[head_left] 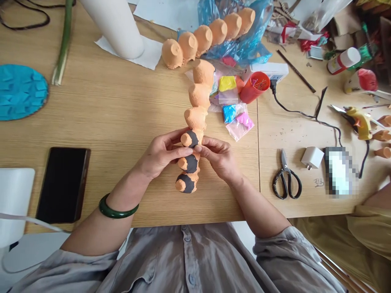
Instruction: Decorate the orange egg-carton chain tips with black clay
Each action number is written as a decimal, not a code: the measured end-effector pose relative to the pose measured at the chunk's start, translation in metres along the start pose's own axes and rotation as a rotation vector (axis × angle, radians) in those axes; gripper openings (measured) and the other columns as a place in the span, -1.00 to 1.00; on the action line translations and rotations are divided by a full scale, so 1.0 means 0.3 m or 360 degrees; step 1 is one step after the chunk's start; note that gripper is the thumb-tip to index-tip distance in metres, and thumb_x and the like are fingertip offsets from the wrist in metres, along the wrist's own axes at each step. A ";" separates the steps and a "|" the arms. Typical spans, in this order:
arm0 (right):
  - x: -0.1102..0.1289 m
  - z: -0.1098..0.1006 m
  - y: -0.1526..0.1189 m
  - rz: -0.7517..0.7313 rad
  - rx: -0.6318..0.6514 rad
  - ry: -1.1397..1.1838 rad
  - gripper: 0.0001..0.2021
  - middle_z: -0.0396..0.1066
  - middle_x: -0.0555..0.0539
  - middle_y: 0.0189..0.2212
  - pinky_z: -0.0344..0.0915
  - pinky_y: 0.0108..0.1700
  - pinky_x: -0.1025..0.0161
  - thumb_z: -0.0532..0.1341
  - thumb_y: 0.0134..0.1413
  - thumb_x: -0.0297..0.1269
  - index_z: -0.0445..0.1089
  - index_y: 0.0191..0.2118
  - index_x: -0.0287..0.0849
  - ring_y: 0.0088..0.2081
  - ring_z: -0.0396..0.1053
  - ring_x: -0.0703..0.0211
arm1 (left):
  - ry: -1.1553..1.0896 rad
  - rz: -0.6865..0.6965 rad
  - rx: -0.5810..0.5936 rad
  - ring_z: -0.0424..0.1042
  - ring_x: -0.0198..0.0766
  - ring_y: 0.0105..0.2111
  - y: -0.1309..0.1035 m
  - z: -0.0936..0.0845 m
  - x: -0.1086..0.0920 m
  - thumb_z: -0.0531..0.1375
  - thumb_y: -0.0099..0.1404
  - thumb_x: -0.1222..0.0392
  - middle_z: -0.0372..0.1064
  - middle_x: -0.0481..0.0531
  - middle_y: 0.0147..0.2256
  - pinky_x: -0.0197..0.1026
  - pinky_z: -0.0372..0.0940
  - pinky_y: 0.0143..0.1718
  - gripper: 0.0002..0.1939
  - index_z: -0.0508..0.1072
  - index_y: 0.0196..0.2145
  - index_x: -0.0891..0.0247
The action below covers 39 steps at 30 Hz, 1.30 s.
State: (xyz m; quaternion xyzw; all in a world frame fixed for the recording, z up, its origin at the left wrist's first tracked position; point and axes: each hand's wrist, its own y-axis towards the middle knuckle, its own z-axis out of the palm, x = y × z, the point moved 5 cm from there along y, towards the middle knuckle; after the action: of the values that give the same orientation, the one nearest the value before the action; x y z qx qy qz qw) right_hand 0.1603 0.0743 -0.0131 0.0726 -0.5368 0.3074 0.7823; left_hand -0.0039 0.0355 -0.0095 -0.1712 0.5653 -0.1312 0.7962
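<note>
An orange strip of egg-carton cups (198, 106) lies lengthwise on the wooden table (116, 110), running away from me. Its three nearest cups carry dark grey clay patches (191, 163). My left hand (160, 154) grips the strip from the left, thumb and fingers around the patched cups. From the right, my right hand (218, 156) presses its fingertips against the dark clay on the same cups. A second orange cup strip (210, 34) rests farther back on a blue plastic bag (244, 40).
Small bags of coloured clay (233, 108) and a red cup (253, 87) lie behind the strip. Scissors (285, 177), a white charger (312, 157) and a yellow glue gun (359, 120) are to the right. A black phone (63, 183) and blue disc (20, 91) are left.
</note>
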 end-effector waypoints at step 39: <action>-0.044 -0.027 0.024 0.0211 -0.0080 0.0183 -0.45 0.49 0.07 -0.50 0.48 -0.23 0.27 0.66 -0.05 0.29 0.58 -0.45 -0.10 -0.40 0.42 0.25 | 0.0048 -0.0018 -0.0087 0.69 -0.08 -0.10 0.012 -0.009 0.040 0.74 -0.06 0.03 0.73 0.13 -0.02 -0.16 0.62 -0.11 -0.21 0.72 0.12 0.26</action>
State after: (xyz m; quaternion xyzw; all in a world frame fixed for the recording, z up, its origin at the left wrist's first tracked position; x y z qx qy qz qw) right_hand 0.1596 0.0785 -0.0297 -0.0005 -0.5023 0.3486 0.7913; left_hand -0.0027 0.0337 -0.0221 -0.1942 0.5796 -0.1226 0.7819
